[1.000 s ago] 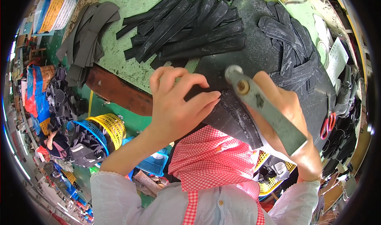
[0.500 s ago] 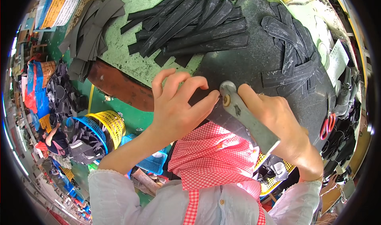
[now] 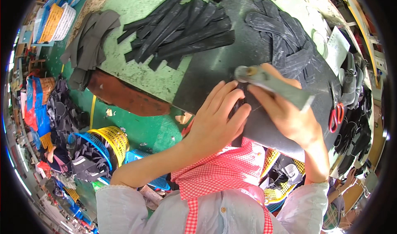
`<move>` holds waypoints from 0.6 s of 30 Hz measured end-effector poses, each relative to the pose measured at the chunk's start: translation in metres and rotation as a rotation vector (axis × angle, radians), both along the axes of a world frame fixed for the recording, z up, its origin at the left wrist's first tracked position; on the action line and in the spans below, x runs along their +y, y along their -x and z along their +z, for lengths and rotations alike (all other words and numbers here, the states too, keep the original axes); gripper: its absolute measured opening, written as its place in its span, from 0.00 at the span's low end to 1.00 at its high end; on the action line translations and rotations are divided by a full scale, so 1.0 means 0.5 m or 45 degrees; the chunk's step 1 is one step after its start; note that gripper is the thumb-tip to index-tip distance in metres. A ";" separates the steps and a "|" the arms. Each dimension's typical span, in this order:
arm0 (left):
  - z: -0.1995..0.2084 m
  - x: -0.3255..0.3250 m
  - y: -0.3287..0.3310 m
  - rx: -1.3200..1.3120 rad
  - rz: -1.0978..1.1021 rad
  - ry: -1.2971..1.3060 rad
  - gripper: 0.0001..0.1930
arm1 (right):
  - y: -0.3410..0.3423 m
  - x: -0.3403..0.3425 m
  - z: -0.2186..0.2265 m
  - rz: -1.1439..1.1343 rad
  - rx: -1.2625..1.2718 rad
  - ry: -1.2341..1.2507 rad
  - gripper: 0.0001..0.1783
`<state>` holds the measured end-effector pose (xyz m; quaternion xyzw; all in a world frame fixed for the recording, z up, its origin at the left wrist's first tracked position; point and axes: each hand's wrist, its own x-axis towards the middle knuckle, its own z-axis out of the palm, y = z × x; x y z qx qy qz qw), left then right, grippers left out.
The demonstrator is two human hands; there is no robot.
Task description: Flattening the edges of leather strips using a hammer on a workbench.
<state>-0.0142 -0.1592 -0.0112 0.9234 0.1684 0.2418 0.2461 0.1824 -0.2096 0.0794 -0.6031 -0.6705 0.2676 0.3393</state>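
My right hand (image 3: 289,114) is closed around a hammer (image 3: 277,85). Its grey metal head has a round face at one end and a broad flat end at the other; my hand hides most of the handle. The round face is over the far end of a narrow black strip (image 3: 237,141), close to my left fingertips. Whether it touches the strip I cannot tell. My left hand (image 3: 213,118) holds the strip down on a dark slab (image 3: 215,68), fingers bent over it and thumb alongside. Parts of the strip are hidden under the fingers.
Black strips (image 3: 182,31) lie piled beyond my hands, with another stack (image 3: 285,35) to their right. Grey pieces (image 3: 89,40) hang over the table's left edge. Red-handled scissors (image 3: 336,116) lie at right. Baskets (image 3: 113,141) stand on the floor at left.
My left hand has shifted right and lies flatter along the strip. The hammer has moved up and right, its head turned more sideways. The whole view has shifted a little.
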 end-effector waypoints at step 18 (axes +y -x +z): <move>0.055 0.073 -0.099 0.141 -0.464 0.127 0.22 | -0.018 -0.238 0.015 -0.221 -0.045 0.646 0.16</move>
